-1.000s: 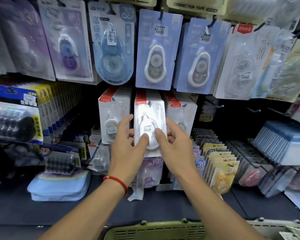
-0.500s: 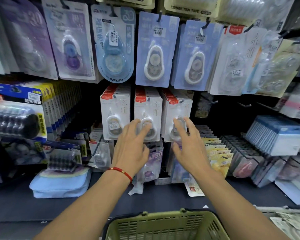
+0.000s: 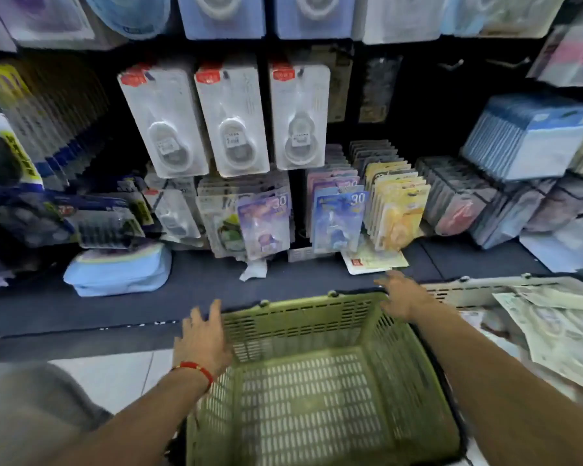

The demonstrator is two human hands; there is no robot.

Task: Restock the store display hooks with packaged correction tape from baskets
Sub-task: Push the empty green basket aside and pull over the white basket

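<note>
Green basket (image 3: 317,391) looks empty, three white correction tape packs (image 3: 231,119) hang full on their hooks, left hand (image 3: 202,338) and right hand (image 3: 403,297) with fingers spread loose at its far corners, holding nothing, while the beige basket (image 3: 468,290) beside holds more packets.

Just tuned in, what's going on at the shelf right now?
A person is restocking correction tape. Three rows of white packs hang on the hooks. Both hands are empty and down at the green basket, which looks empty: the left hand is at its far left corner, the right hand at its far right corner. A second, pale basket on the right holds more packaging.
</note>
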